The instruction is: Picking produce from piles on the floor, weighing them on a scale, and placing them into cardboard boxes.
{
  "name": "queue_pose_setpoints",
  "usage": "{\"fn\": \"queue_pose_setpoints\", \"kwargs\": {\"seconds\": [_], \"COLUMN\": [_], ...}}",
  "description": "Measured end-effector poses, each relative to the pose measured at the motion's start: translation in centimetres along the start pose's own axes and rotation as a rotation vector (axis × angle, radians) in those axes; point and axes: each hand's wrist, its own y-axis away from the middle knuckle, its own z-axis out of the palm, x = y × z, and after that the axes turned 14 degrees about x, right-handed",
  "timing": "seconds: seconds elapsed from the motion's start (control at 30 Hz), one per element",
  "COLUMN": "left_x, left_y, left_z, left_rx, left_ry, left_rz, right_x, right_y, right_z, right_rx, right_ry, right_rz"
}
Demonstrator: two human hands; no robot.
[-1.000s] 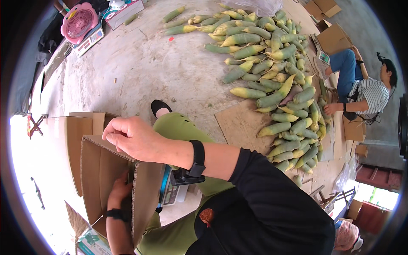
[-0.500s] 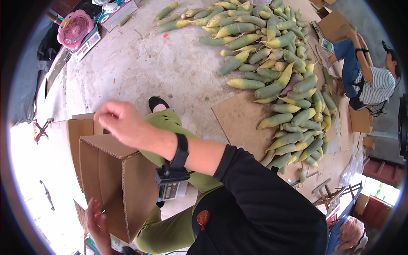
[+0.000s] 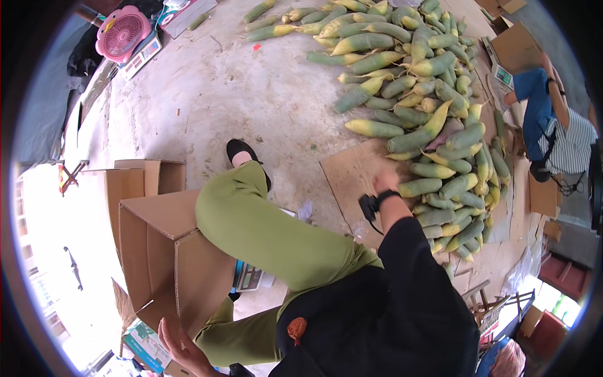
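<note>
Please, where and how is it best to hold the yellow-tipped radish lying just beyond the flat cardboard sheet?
Probably grip the radish around its thick middle, right hand coming from the cardboard sheet: it lies sideways, its near side looks open, while other radishes crowd its right end.

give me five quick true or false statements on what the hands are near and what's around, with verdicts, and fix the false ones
1. The person's right hand is beside the pile of long green vegetables. True.
2. The left hand is clenched in a fist. False: it is open, near the cardboard box.
3. The fan at the upper left is pink. True.
4. The person's trousers are blue. False: they are green.
5. The co-worker at the right wears a striped top. True.
</note>
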Motion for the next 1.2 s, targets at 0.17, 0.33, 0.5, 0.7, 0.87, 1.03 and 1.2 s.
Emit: {"fn": "queue_pose_setpoints", "kwargs": {"seconds": [0.17,0.33,0.5,0.7,0.87,1.03,1.2], "left_x": [0.9,0.0,0.1,1.7,1.8,2.5,1.8], "left_y": [-0.2,1.5,1.4,0.4,-0.2,-0.9,0.4], "left_z": [0.5,0.8,1.5,0.4,1.3,1.5,1.0], "left_rx": [0.105,-0.088,-0.126,-0.147,-0.140,-0.111,-0.051], "left_ry": [-0.051,-0.019,-0.045,-0.053,-0.027,0.003,0.003], "left_rz": [0.022,-0.244,-0.282,-0.277,-0.319,-0.319,-0.338], "right_x": [10.4,12.7,16.7,13.7,17.7,12.1,5.6], "right_y": [4.5,3.3,1.1,0.4,-0.8,-0.6,1.6], "right_z": [4.7,4.3,6.3,8.2,11.3,4.3,0.4], "right_rx": [-0.015,-0.037,-0.121,-0.230,-0.338,-0.353,-0.396], "right_ry": [-1.023,-1.119,-1.368,-1.138,-1.547,-1.447,-1.456], "right_rz": [1.602,1.560,1.693,1.773,1.422,1.467,1.457]}}
